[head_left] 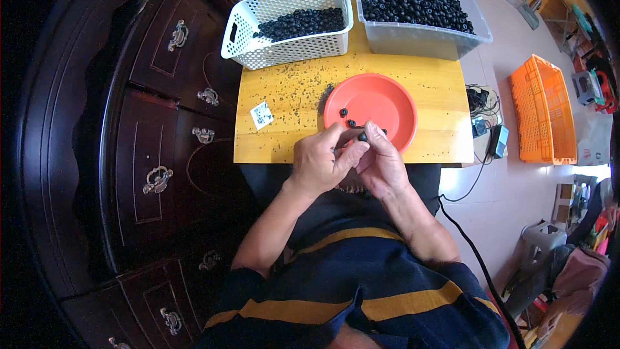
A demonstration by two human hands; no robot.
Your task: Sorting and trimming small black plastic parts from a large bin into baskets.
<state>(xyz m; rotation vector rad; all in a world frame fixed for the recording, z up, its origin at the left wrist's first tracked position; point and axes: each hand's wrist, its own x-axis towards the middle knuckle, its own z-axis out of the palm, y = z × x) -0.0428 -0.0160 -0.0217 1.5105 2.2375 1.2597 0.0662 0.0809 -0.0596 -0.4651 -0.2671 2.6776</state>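
Note:
Both of my hands meet over the near edge of a round coral-red basin (387, 100). Between the fingertips of my left hand (315, 160) and my right hand (383, 167) is a small black round part (363, 136). The fingers of both hands are closed around it. Inside the basin lie a few similar parts, among them a black round part (343, 112) near the left wall. My fingers partly hide the basin's near side. Their exact kind is too small to tell.
Behind the basin stand a white perforated basket (284, 52) and a clear tub (413, 39), both holding many black parts. Dark crumbs and a small white paper square (261, 116) lie on the yellow table (433, 90). Dark drawers (152, 155) stand left; an orange crate (536, 113) sits right.

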